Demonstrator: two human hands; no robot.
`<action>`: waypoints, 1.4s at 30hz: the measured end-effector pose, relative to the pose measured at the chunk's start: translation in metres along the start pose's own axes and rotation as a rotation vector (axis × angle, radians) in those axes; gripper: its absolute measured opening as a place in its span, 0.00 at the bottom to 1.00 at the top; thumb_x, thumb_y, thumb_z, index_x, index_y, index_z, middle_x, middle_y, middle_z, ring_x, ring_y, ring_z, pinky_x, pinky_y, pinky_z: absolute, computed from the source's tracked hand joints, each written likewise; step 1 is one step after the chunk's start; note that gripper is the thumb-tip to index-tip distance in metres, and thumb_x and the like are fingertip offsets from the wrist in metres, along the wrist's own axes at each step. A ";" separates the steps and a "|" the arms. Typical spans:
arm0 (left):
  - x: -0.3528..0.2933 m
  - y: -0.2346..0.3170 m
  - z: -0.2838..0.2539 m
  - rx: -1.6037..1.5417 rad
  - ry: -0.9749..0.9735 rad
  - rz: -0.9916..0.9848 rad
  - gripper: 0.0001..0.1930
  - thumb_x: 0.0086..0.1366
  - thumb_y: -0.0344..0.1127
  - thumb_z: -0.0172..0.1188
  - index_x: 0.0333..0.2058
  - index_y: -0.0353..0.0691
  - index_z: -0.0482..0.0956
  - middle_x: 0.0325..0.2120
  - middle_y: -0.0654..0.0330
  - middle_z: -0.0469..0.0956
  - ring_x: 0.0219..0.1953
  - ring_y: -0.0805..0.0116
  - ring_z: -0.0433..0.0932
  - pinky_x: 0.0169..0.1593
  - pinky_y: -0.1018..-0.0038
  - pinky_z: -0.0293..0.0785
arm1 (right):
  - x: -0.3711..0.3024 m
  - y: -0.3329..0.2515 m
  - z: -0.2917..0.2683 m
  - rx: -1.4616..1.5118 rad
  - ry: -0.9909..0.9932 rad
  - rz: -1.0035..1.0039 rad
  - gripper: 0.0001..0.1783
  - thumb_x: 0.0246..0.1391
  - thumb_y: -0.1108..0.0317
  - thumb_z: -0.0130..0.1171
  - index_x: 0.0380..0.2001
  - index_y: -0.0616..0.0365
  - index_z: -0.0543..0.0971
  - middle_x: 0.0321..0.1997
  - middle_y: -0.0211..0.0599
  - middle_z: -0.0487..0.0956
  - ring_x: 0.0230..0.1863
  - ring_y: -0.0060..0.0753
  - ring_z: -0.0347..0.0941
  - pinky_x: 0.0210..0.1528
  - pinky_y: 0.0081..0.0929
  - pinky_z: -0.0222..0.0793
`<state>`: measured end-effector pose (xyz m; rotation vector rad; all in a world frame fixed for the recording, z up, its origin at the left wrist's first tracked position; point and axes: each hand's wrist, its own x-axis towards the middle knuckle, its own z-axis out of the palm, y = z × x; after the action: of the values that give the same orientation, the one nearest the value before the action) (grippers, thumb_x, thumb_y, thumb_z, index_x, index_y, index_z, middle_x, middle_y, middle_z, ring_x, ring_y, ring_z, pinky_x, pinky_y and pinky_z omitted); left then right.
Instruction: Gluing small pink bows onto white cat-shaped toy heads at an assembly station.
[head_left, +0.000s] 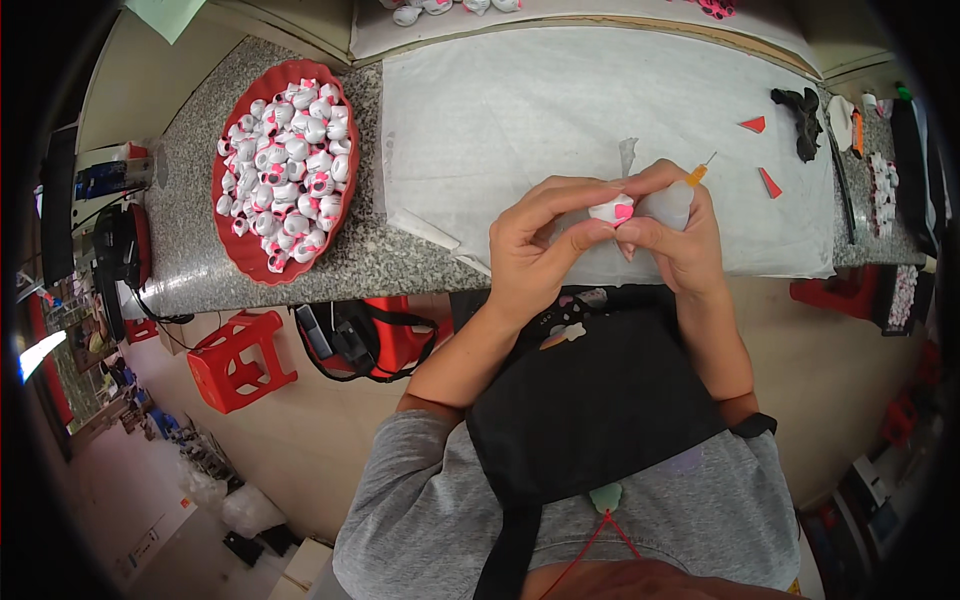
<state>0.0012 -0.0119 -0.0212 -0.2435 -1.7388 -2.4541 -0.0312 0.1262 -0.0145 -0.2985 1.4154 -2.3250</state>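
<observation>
My left hand (530, 238) is closed on a small white figurine (606, 211) with a bright pink patch, pinched between thumb and fingers. Around a translucent squeeze bottle (672, 206) my right hand (697, 240) is closed. The bottle's orange needle tip (698, 175) points up and to the right, away from the figurine. Fingertips of the right hand also meet the figurine, so both hands steady it. The fingers cover part of it. Beneath the hands lies a white sheet (480, 120) on the worktop.
To the left, a red scalloped basket (222, 160) holds many similar white and pink figurines. Two red triangular pieces (752, 124) and a crumpled black cloth (797, 122) lie on the right. More figurines (440, 6) sit on the ledge behind. A red stool (240, 362) stands below the granite counter (375, 250).
</observation>
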 end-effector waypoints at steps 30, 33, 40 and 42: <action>0.176 0.011 -0.073 1.685 0.111 0.428 0.11 0.46 0.36 0.55 0.31 0.43 0.73 0.22 0.59 0.73 0.28 0.59 0.70 0.36 0.70 0.64 | -0.022 -0.027 -0.015 -0.239 0.206 -0.146 0.18 0.39 0.74 0.42 0.38 0.62 0.57 0.40 0.40 0.60 0.30 0.28 0.62 0.24 0.20 0.64; 0.169 0.014 -0.069 1.589 0.131 0.462 0.10 0.49 0.35 0.53 0.32 0.42 0.72 0.20 0.60 0.74 0.27 0.64 0.72 0.34 0.74 0.65 | -0.025 -0.027 -0.023 -0.185 0.239 -0.128 0.17 0.42 0.74 0.43 0.39 0.64 0.59 0.41 0.40 0.60 0.36 0.31 0.62 0.26 0.23 0.66; 0.085 0.035 -0.021 0.004 0.095 -0.057 0.10 0.52 0.25 0.48 0.36 0.32 0.67 0.31 0.56 0.70 0.31 0.70 0.71 0.38 0.79 0.66 | -0.029 -0.040 -0.028 -0.200 0.291 -0.235 0.13 0.43 0.75 0.45 0.35 0.65 0.63 0.42 0.39 0.60 0.38 0.31 0.63 0.28 0.26 0.67; 0.063 0.026 -0.011 -0.090 0.080 -0.015 0.10 0.51 0.24 0.49 0.35 0.33 0.66 0.36 0.53 0.68 0.34 0.69 0.70 0.39 0.76 0.67 | -0.031 -0.042 -0.033 -0.041 0.207 -0.393 0.13 0.41 0.76 0.48 0.34 0.65 0.63 0.41 0.38 0.61 0.40 0.31 0.62 0.34 0.25 0.66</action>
<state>-0.0562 -0.0318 0.0120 -0.1390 -1.6065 -2.5196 -0.0250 0.1833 0.0078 -0.3872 1.6262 -2.7093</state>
